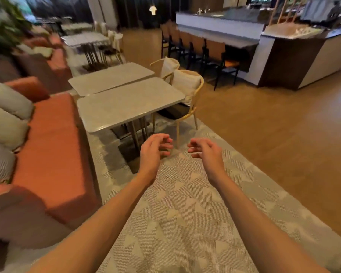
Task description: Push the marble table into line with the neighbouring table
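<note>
Two pale marble tables stand side by side ahead of me. The nearer marble table (126, 103) sits shifted to the right of the neighbouring table (110, 77) behind it, with a narrow gap between their tops. My left hand (154, 152) and my right hand (205, 152) are both held out in the air over the rug, short of the nearer table's front edge. The fingers of each are loosely curled and apart, and neither hand holds or touches anything.
An orange bench sofa (53, 154) with grey cushions runs along the left. Two cane chairs with cushions (185, 89) stand at the tables' right side. A patterned grey rug (185, 213) lies underfoot, wooden floor (274, 144) to the right, and a bar counter with stools (215, 34) behind.
</note>
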A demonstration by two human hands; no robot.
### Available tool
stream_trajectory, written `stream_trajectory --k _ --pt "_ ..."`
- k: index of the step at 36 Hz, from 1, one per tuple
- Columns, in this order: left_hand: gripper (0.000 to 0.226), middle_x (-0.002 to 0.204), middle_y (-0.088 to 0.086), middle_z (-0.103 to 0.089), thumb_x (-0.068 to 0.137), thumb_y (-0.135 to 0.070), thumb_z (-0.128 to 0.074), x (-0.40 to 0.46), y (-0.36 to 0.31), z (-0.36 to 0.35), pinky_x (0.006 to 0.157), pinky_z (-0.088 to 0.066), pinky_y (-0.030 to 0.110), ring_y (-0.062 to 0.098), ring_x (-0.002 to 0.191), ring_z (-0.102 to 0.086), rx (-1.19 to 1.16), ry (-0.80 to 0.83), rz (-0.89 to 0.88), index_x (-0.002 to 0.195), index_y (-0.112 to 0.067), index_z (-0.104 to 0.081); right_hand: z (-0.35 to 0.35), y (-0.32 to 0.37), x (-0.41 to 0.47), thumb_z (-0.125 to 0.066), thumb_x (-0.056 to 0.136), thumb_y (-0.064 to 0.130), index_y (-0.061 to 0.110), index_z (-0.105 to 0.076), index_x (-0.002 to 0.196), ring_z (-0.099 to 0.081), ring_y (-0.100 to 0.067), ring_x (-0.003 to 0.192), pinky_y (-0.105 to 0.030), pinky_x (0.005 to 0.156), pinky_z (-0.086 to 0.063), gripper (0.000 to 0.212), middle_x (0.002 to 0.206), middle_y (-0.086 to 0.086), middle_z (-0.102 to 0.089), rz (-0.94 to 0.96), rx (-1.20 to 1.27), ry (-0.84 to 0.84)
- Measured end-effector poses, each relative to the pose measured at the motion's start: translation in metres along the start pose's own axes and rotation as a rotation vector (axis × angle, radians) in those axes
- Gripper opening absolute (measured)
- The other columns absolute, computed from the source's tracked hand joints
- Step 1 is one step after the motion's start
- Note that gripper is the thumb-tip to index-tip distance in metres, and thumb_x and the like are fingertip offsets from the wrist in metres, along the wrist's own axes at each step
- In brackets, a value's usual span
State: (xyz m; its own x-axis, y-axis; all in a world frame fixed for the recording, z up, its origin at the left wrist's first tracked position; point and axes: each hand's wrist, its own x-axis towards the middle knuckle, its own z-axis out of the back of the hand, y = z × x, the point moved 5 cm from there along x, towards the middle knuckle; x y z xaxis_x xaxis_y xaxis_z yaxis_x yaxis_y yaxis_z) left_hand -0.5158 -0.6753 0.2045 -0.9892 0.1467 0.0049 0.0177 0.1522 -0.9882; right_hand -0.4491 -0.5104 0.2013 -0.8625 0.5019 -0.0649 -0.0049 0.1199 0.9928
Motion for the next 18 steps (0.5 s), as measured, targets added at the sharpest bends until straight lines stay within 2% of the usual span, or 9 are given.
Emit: stream_trajectory --k 3,6,9,11,14,18 --pt "0.029 0.092 0.009 -0.077 0.092 -0.031 -0.052 0.028 -0.006 -0.006 0.065 -0.057 0.028 0.019 0.081 -0.071 0.012 -0.043 -0.016 0.094 -0.011 -0.073 -0.004 0.012 0.043 -0.058 0.094 0.019 0.008 -0.072 0.089 -0.065 -0.022 0.078 -0.033 0.069 -0.051 0.019 0.087 -0.011 -0.071 0.031 -0.017 0.091" --pt "0.027 0.088 0.008 -0.076 0.097 -0.024 -0.052 0.051 -0.008 -0.023 0.063 -0.057 0.025 0.021 0.079 -0.070 -0.019 -0.117 -0.027 0.095 -0.007 -0.073 0.000 0.026 0.086 -0.058 0.094 0.018 0.005 -0.072 0.090 -0.065 -0.019 0.075 -0.028 0.064 -0.051 0.020 0.085 -0.010 -0.071 0.040 -0.033 0.148" --pt "0.028 0.090 0.010 -0.076 0.098 -0.022 -0.051 0.070 -0.008 -0.053 0.066 -0.056 0.029 0.021 0.079 -0.071 -0.043 -0.189 -0.016 0.096 -0.006 -0.074 0.014 0.042 0.126 -0.058 0.095 0.019 0.003 -0.073 0.091 -0.065 -0.015 0.072 -0.021 0.059 -0.052 0.022 0.082 -0.006 -0.072 0.046 -0.046 0.192" --pt "0.028 0.093 0.013 -0.076 0.098 -0.023 -0.051 0.081 -0.007 -0.077 0.070 -0.056 0.033 0.020 0.080 -0.071 -0.057 -0.211 -0.013 0.094 -0.009 -0.074 0.025 0.053 0.149 -0.057 0.095 0.019 0.004 -0.073 0.090 -0.065 -0.015 0.074 -0.023 0.061 -0.051 0.022 0.082 -0.006 -0.071 0.047 -0.050 0.231" --pt "0.025 0.089 0.009 -0.076 0.097 -0.021 -0.052 0.100 -0.008 -0.106 0.068 -0.056 0.031 0.018 0.077 -0.071 -0.088 -0.235 -0.033 0.091 -0.011 -0.074 0.036 0.064 0.182 -0.056 0.096 0.017 0.003 -0.072 0.091 -0.064 -0.020 0.077 -0.032 0.069 -0.049 0.021 0.084 -0.009 -0.070 0.053 -0.051 0.254" --pt "0.024 0.084 0.004 -0.077 0.098 -0.019 -0.050 0.139 -0.004 -0.141 0.068 -0.056 0.032 0.017 0.076 -0.071 -0.086 -0.264 -0.042 0.093 -0.011 -0.072 0.051 0.067 0.232 -0.058 0.096 0.018 0.002 -0.073 0.095 -0.064 -0.020 0.078 -0.034 0.071 -0.050 0.022 0.086 -0.010 -0.071 0.030 -0.035 0.262"
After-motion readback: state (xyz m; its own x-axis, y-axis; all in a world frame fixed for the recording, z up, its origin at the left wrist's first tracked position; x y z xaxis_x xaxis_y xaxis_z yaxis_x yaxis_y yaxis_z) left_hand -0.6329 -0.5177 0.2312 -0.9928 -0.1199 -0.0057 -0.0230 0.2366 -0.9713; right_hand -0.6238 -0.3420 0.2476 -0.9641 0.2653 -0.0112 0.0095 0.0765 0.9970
